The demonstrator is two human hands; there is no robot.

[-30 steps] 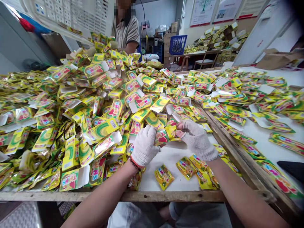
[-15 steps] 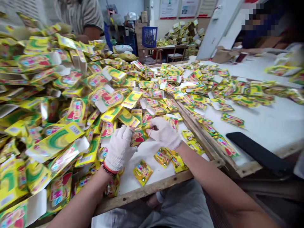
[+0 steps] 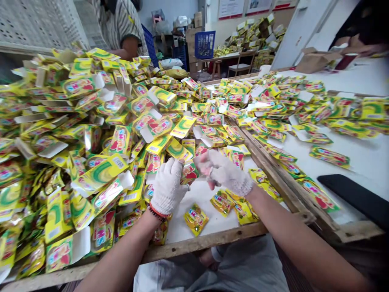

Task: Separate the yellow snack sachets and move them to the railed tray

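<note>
My left hand, in a white knit glove with bare fingertips, is closed on a small yellow and green carton printed with a red fruit. To the right of that carton, my right hand, gloved the same way, has its fingers apart and slightly blurred by motion. Nothing shows between them. Below the hands, a yellow sachet lies by itself on the white tabletop. Another sachet lies under my right wrist, beside several more.
A high heap of similar cartons fills the left. More cartons spread across the back and right, over a wooden rail. A black phone-like slab lies at the right. Behind the heap is a person in a striped shirt.
My right hand's fingers have spread and come away from the carton's right end. My left hand keeps its grip on the carton. The whole view has shifted, with the scene further right.
</note>
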